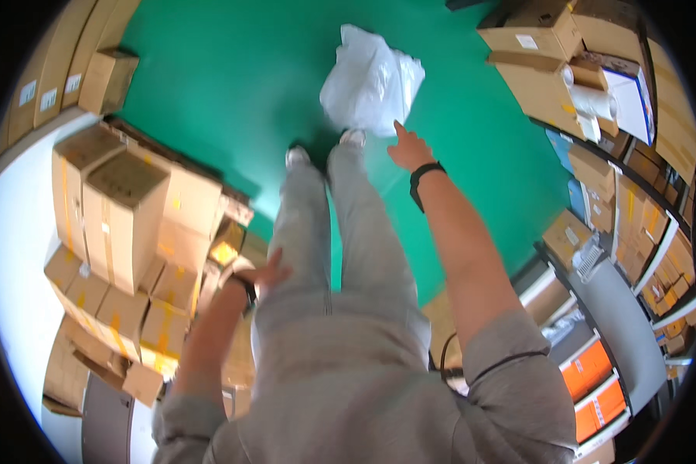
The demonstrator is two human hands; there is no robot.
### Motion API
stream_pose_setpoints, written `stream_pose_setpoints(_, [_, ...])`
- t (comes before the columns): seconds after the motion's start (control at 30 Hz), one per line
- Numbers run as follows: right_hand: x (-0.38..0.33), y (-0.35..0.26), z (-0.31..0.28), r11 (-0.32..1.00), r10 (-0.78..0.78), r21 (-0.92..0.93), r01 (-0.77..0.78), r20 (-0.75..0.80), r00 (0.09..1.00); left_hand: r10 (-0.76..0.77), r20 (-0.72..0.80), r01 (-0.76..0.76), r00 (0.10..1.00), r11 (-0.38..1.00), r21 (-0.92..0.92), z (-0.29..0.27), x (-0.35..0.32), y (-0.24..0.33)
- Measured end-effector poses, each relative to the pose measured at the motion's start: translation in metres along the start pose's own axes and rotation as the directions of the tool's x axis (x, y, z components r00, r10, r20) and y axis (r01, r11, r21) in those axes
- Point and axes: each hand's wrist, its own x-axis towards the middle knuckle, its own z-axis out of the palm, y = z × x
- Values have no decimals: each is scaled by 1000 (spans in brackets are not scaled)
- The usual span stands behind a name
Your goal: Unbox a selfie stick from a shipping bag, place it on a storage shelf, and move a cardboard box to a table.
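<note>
A white plastic bag (370, 83), bulging and crumpled, stands on the green floor just beyond my shoes. Reaching forward, my right hand (411, 149) has its index finger stretched out toward the bag's lower right edge, with the other fingers partly bent. That fingertip overlaps the bag in the picture; contact cannot be made out. Nothing shows in this hand. Beside my left thigh hangs my left hand (269, 272), slightly blurred, its fingers apart and holding nothing. Both wrists wear dark bands.
Stacked cardboard boxes (124, 209) rise close on my left, with more cartons (104, 81) at the far left. To the right are shelves full of boxes, a large open carton (537, 89), a grey chair (619, 317) and orange boxes (588, 371). Green floor (224, 85) surrounds the bag.
</note>
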Motion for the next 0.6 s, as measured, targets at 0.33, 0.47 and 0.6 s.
stream_pose_setpoints(0.33, [280,-72,102,848,-92,-502,170,177,980,-331,-214,247,919,907,-340,-4,-2,45])
stream_pose_setpoints(0.47, [397,-15,237,731,-33,-650,207,269,962,-284,-218,176,934,894,-412,0,11,19])
stream_pose_setpoints(0.6, [321,-88,158,958,102,-280,-54,158,982,-366,-213,252,906,870,-423,18,7,28])
